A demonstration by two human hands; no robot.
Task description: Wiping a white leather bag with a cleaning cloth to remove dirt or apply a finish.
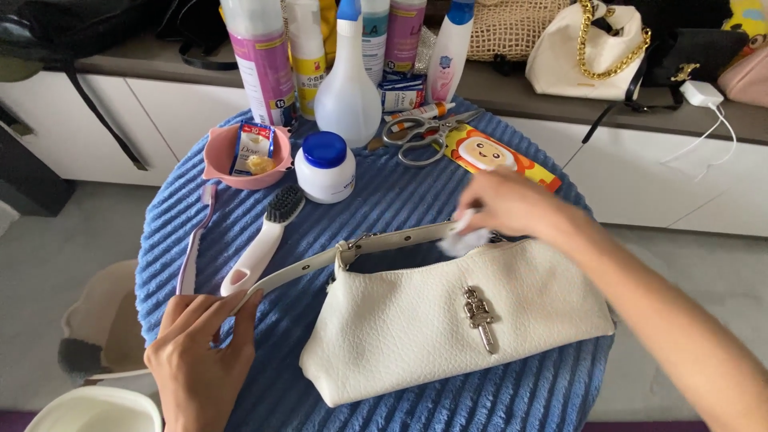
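Note:
A white textured handbag point(416, 328) with a silver charm point(480, 318) lies on a round table covered in ribbed blue cloth point(400, 200). Its white strap point(320, 262) runs from the bag's top out to the left. My left hand point(200, 352) pinches the strap's far end near the table's front left. My right hand point(512, 208) presses a small white wipe point(462, 238) against the strap where it meets the bag's top edge.
A white-handled brush point(264, 240), a purple toothbrush point(194, 248), a pink bowl point(220, 164) with a sachet, a blue-lidded white jar point(324, 166), scissors point(424, 132), a spray bottle point(348, 88) and several bottles crowd the table's back. More bags sit on the counter behind.

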